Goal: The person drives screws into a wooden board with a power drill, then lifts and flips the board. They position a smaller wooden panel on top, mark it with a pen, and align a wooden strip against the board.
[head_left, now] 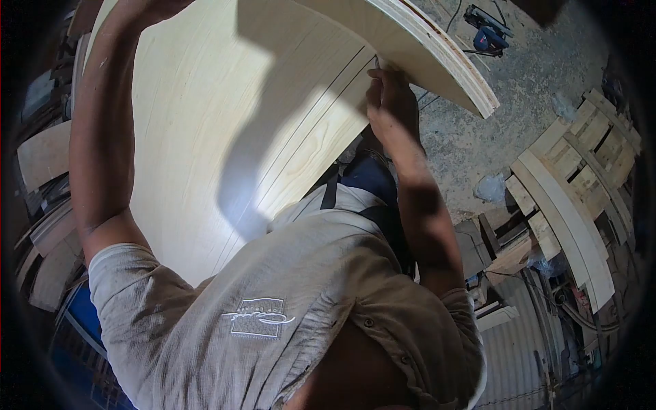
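A large pale plywood sheet [184, 102] lies before me, with long dark straight lines drawn across it. A thick curved plywood piece [471, 85] with layered edges rests over its far right part. My right hand [393, 102] is at the sheet's right edge, under the curved piece's inner side. Its fingers are pinched around a thin pencil [376, 61], whose tip is near the end of a drawn line. Only part of my left hand [154, 8] shows at the top edge, above the sheet; its fingers are mostly cut off.
A blue power tool [488, 39] with a cord lies on the dusty concrete floor [471, 147]. Curved boards and wooden slats [567, 212] are stacked at the right. More cut wood pieces [44, 157] are piled along the left. A plastic bag [490, 187] lies on the floor.
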`<action>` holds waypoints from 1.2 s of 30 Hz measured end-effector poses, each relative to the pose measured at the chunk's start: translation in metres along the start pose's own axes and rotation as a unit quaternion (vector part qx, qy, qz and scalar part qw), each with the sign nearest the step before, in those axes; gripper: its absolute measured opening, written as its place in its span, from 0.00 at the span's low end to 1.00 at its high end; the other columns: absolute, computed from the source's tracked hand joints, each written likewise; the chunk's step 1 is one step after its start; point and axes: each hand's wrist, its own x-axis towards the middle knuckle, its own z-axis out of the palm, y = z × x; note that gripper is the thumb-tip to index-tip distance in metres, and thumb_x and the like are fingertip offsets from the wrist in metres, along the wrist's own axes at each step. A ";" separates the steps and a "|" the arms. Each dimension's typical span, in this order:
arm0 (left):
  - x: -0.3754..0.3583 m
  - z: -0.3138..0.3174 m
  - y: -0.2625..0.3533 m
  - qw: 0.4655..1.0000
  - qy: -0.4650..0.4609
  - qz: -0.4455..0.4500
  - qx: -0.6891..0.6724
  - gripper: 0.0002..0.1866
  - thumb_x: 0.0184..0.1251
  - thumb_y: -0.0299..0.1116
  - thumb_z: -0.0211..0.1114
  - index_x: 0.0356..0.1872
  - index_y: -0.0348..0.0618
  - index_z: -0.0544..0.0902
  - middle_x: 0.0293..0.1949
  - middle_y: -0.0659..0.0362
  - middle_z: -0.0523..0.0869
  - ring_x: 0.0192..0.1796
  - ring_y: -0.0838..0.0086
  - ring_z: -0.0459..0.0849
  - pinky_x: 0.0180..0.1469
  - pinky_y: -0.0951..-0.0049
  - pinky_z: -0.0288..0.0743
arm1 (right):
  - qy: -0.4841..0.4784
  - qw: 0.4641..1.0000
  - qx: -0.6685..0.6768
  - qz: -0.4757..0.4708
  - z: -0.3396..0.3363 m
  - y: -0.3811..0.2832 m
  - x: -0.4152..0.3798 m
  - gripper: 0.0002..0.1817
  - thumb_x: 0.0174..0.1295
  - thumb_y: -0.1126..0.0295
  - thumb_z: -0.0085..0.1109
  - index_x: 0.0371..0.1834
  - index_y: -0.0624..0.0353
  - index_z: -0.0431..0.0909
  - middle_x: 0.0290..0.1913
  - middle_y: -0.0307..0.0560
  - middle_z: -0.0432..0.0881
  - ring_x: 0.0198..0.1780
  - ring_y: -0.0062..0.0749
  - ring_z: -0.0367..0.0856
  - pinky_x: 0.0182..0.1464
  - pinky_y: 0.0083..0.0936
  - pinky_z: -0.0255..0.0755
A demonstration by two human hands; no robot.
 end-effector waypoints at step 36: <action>-0.053 -0.010 -0.011 0.993 0.059 -0.040 0.095 0.17 0.53 0.30 0.73 0.46 0.43 0.84 0.44 0.59 0.85 0.48 0.63 0.80 0.53 0.63 0.72 | -0.069 0.990 0.126 0.011 -0.087 0.011 -0.067 0.07 0.58 0.74 0.59 0.39 0.62 0.82 0.34 0.51 0.81 0.35 0.47 0.80 0.40 0.34 0.74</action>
